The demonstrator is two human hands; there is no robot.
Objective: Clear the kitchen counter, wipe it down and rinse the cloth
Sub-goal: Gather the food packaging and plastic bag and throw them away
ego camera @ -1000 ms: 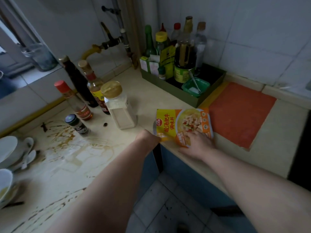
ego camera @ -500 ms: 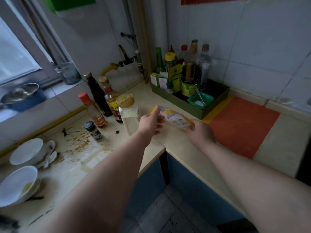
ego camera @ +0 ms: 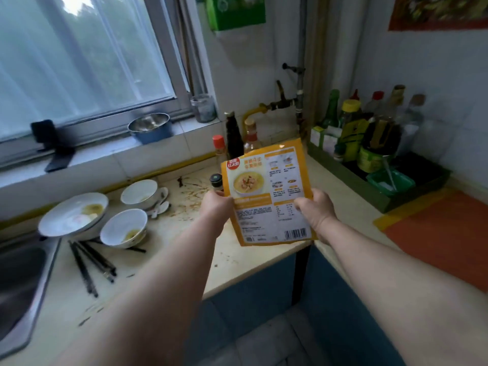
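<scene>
Clearing step. Fingers of my left hand (ego camera: 215,207) and right hand (ego camera: 315,211) grip the seasoning packet (ego camera: 266,191) by its edges. Next I'd stow it, perhaps in the green tray (ego camera: 380,203) at 2 o'clock.

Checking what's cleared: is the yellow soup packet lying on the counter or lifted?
Lifted. The left hand and right hand grip the packet by its sides, upright above the counter.

On the counter (ego camera: 163,233) there are two white bowls (ego camera: 139,192), one white plate (ego camera: 72,213), three sauce bottles (ego camera: 233,138) standing loose at centre and one small black-lidded jar (ego camera: 216,180), on the windowsill (ego camera: 105,154) one steel pot (ego camera: 149,125) and one glass jar (ego camera: 202,108), mid-frame one orange seasoning packet (ego camera: 266,191).
</scene>
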